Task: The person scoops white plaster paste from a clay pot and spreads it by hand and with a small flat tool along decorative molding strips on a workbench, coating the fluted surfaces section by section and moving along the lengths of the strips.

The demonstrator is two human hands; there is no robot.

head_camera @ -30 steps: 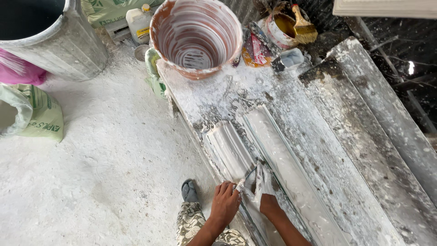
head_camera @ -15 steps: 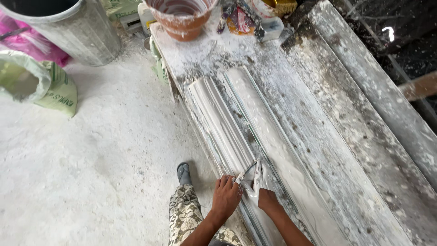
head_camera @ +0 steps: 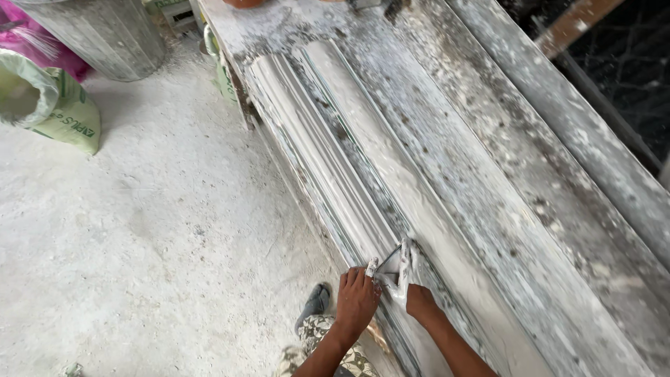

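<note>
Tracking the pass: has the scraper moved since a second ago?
Yes: the scraper has slid along the moulding, away from its far end, toward the person.

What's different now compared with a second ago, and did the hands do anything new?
Mostly the view shifted: the camera tipped down along the bench, so the pink bucket and clutter at its far end slid out of the top of the picture. The left hand and right hand keep the same grip on the plaster-caked tool, pressed on the long white moulding. The green sack and grey bin stayed put.
</note>
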